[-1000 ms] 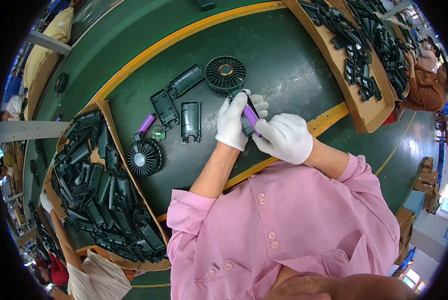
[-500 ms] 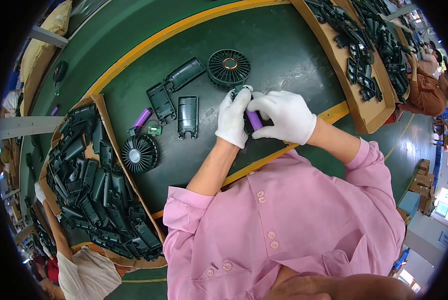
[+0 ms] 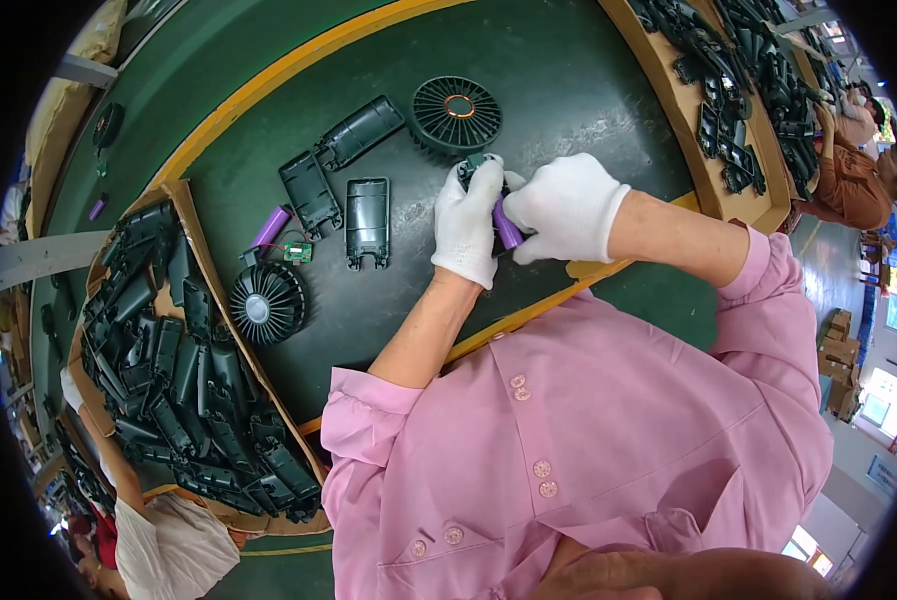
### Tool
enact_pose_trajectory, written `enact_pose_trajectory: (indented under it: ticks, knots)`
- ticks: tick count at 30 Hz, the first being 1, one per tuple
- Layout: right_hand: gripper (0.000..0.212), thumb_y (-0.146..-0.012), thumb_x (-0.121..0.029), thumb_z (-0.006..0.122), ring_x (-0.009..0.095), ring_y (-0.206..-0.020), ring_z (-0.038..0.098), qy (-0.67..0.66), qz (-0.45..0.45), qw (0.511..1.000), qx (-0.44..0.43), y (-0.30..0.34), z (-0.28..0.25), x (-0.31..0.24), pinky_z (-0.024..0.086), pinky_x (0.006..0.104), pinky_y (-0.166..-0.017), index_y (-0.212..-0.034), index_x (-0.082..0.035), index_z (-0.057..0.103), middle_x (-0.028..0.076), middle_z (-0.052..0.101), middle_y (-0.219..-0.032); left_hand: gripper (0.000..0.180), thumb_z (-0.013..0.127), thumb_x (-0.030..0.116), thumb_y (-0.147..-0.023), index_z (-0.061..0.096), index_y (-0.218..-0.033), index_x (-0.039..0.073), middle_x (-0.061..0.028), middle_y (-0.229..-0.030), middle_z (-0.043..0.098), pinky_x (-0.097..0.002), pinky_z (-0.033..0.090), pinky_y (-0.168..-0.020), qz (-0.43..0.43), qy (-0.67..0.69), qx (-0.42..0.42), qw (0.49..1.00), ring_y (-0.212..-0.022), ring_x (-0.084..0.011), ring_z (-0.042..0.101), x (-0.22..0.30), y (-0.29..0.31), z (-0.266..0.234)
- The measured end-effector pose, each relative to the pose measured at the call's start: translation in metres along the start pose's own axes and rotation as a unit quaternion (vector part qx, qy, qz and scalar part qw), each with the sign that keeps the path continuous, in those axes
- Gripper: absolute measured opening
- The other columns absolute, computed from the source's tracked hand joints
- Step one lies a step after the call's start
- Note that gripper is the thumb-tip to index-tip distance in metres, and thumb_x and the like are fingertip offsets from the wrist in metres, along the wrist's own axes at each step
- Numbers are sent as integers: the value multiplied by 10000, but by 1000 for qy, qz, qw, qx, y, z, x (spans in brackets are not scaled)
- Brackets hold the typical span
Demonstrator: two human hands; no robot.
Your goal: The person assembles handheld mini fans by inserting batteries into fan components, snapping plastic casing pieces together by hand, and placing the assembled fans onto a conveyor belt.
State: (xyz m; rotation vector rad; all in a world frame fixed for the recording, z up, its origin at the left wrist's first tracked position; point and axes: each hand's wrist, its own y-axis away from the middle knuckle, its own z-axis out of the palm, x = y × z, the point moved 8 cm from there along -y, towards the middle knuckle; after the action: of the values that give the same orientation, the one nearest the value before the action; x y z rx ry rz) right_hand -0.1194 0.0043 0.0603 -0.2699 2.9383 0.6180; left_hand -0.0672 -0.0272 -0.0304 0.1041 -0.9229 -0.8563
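My gloved left hand (image 3: 466,222) is closed around a dark green plastic housing (image 3: 474,166), seen mostly at its upper end. A purple battery (image 3: 508,226) lies along it between my two hands. My gloved right hand (image 3: 569,208) has its fingers bent against the battery, thumb below and the others above; the fingertips are partly hidden. Just beyond my left fingers is a round, dark green fan head (image 3: 457,112) with a copper-coloured ring. Whether it joins the held housing I cannot tell.
Open housing shells (image 3: 369,222) lie left of my hands. Near them are a second fan head (image 3: 269,302), another purple battery (image 3: 271,227) and a green circuit board (image 3: 298,252). Cardboard boxes of dark parts flank the table, left (image 3: 199,235) and right (image 3: 704,190). Other people sit nearby.
My right hand has turned over the battery, its fingers more tucked in, with the elbow farther out. The table's things appear slightly shifted up and left in the view.
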Motion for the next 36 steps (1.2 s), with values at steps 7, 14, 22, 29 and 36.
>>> enact_pose_trajectory:
  ticks: [7, 14, 22, 29, 36]
  knots:
    - [399, -725, -423, 716, 294, -593, 653, 67, -38, 996, 42, 4, -11, -23, 513, 398, -503, -736, -52, 570, 109, 623, -695, 180, 581, 211, -897, 578, -941, 36, -35, -790, 632, -241, 448, -621, 22, -36, 3, 999, -671, -88, 545, 6, 3, -1]
    - [342, -700, -406, 718, 305, -643, 657, 57, -46, 997, -27, -19, -10, -20, 522, 409, -569, -689, -71, 649, 109, 647, -706, 196, 611, 222, -881, 601, -960, 42, -18, -852, 624, -239, 436, -665, 31, -30, 38, 998, -734, -82, 541, 3, -5, -11]
    - [291, -700, -348, 740, 237, -615, 643, -268, -15, 960, -81, -5, 8, 4, 502, 345, -582, -797, -77, 697, 103, 663, -688, 297, 644, 249, -887, 562, -1077, 36, -69, -853, 624, -298, 488, -670, 23, -15, 19, 999, -746, -159, 592, 13, 7, 2]
    - [237, -792, -212, 697, 127, -746, 665, -388, 142, 887, 204, 82, -17, 120, 519, 268, -679, -929, -18, 699, 84, 703, -802, 273, 556, 265, -939, 533, -1069, 27, -139, -847, 599, -315, 505, -595, -41, 99, -73, 992, -668, -206, 578, 2, 1, -10]
    - [405, -723, -270, 694, 326, -1001, 627, 36, 512, 848, 130, 232, 11, 296, 510, 414, -866, -1107, -148, 657, 146, 664, -1051, 249, 567, 245, -937, 535, -1056, 28, -141, -857, 604, -317, 505, -560, -32, 66, -103, 992, -644, -201, 580, 7, 5, 0]
